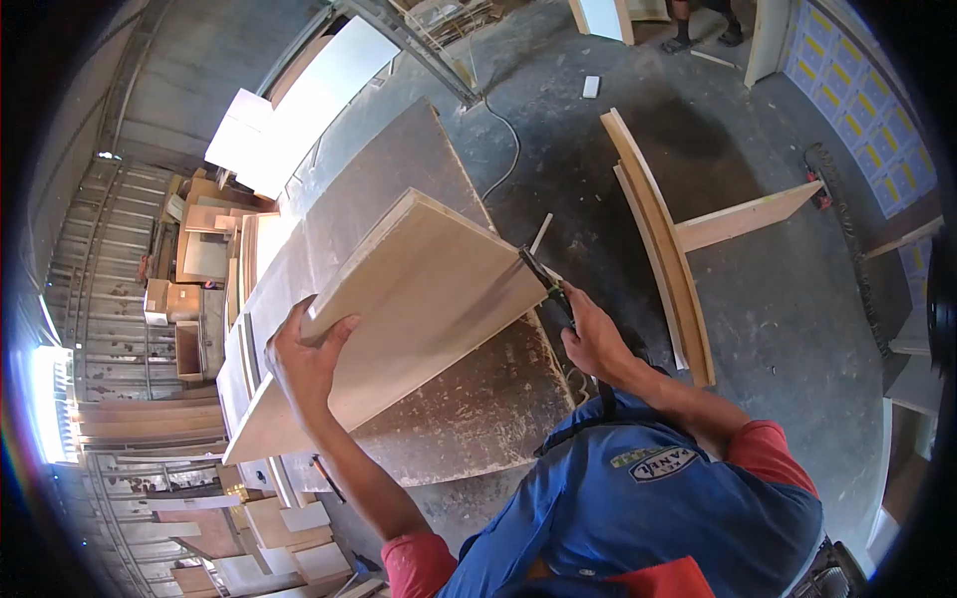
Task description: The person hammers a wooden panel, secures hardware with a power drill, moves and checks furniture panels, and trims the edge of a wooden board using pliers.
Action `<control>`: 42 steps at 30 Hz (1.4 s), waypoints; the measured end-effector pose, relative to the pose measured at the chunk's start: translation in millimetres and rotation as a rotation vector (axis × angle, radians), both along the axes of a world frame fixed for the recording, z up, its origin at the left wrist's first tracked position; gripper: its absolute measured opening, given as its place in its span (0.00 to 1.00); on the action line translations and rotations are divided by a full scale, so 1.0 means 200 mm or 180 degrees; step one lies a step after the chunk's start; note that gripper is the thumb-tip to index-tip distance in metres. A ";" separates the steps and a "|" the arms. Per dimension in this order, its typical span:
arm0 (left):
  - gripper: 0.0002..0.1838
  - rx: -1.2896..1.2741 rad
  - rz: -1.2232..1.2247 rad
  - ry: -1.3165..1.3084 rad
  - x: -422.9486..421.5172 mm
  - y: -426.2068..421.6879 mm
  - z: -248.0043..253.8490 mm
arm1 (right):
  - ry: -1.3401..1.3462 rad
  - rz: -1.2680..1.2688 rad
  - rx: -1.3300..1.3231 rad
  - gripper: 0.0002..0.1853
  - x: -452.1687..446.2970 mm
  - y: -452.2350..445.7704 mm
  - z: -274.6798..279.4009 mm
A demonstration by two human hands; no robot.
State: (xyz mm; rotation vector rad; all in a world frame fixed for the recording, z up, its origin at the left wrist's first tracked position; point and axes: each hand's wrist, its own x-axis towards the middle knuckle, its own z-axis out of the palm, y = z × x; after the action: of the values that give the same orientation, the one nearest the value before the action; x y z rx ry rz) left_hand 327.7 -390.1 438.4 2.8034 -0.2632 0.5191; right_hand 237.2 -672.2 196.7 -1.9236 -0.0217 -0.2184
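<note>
A long, pale wooden panel (429, 269) is held on edge, tilted above a worn brown worktable (454, 429). My left hand (307, 354) grips the panel's upper edge, thumb on the broad face and fingers over the far side. At the panel's right end, my right hand (595, 337) is closed around the grip of a slim black tool with a green part (544, 276). The tool's dark bar reaches the panel's corner; its exact kind and whether it bites the wood cannot be made out.
A curved wooden frame (663, 259) with a board (753, 214) attached lies on the floor to the right. White panels (309, 100) stand at the upper left. Stacked offcuts (289, 538) fill the lower left. A person's legs (703, 20) show at the top.
</note>
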 end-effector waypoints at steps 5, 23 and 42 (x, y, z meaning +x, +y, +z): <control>0.37 -0.0147 0.0040 -0.0070 -0.02 0.01 -0.01 | -0.0026 -0.0088 0.0024 0.30 0.02 0.02 0.03; 0.35 -0.0214 0.0120 0.0046 -0.03 0.00 -0.01 | 0.2477 0.1831 0.4419 0.18 0.13 -0.30 0.10; 0.33 -0.0229 0.0151 0.0056 -0.06 0.00 -0.01 | 0.0381 0.0681 -0.0385 0.16 0.13 -0.32 0.14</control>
State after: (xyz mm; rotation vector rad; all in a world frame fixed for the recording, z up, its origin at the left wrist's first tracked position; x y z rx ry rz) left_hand 315.4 -390.5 436.8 2.7487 -0.1711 0.5041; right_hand 262.6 -735.4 223.7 -2.0344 -0.1633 0.0424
